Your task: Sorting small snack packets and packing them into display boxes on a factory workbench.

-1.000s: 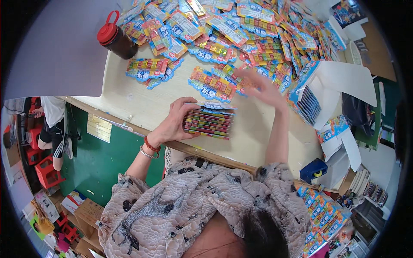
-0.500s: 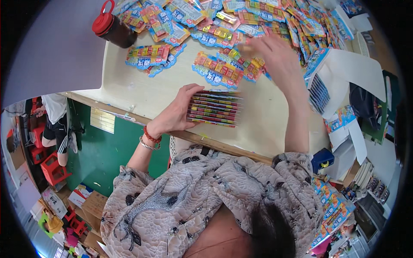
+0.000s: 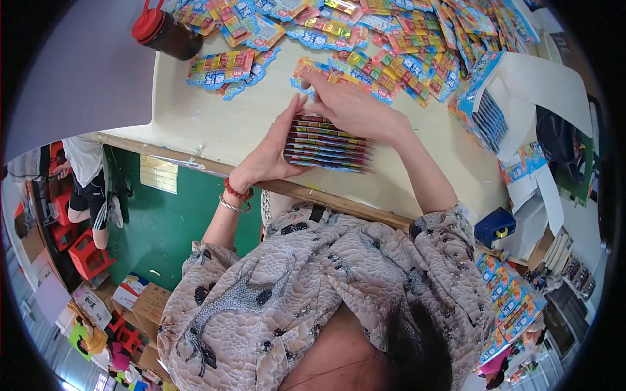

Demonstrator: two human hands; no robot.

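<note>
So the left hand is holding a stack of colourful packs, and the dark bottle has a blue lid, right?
The lid on the dark bottle is red, not blue, as the head view shows. The left hand does hold a stack of colourful packs.

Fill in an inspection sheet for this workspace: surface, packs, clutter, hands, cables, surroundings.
Surface: pale table, bare patches around the hands; small scraps by its near edge.
Packs: row of packs standing together in front of the person; many loose packs strewn across the far side; more in an open carton at right.
Clutter: dark bottle with red lid at far left; dark blue object at right.
Hands: left hand grips the row's left end; right hand at its far side, contact unclear.
Cables: nothing seen.
Surroundings: green floor, red stools and cardboard boxes at left; another person beyond.
</note>
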